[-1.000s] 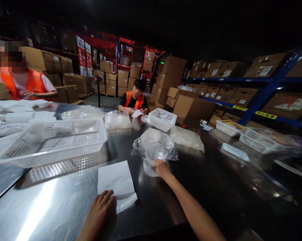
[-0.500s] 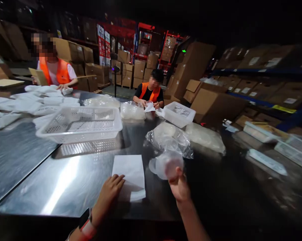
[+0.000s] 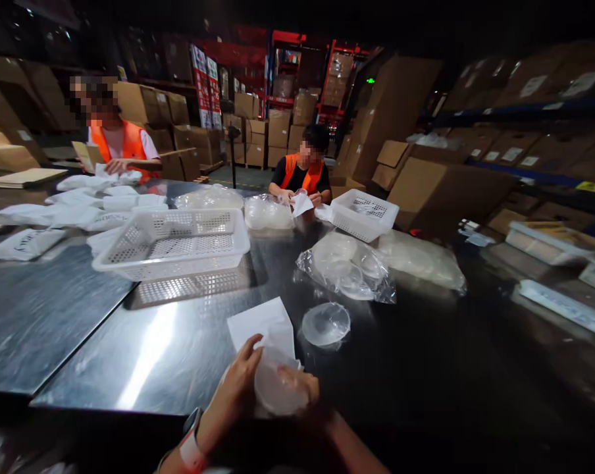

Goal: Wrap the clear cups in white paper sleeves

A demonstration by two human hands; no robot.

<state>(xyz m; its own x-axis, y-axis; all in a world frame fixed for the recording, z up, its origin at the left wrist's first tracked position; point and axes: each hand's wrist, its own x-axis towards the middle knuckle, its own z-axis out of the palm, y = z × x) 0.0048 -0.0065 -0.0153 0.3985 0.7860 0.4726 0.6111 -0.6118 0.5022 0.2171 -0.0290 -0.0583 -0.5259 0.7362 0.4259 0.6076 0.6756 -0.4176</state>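
My left hand (image 3: 235, 385) grips the near edge of a white paper bag (image 3: 265, 326) lying on the steel table (image 3: 80, 316). My right hand (image 3: 297, 388) holds a clear round plastic piece (image 3: 272, 388) at the bag's mouth. A second clear round piece (image 3: 326, 324) lies on the table just right of the bag. Behind it sits a clear plastic sack of more round pieces (image 3: 347, 266).
A white mesh basket (image 3: 174, 242) stands at the left centre, a smaller one (image 3: 364, 214) further back. White packets (image 3: 55, 210) lie at the far left. Two people in orange vests (image 3: 302, 174) (image 3: 117, 141) work across the table. Cardboard boxes and blue shelving surround it.
My right hand drew a clear round piece from the sack toward me and now holds one at the bag's mouth. Another piece now lies on the table. My left hand lifted the bag's edge.
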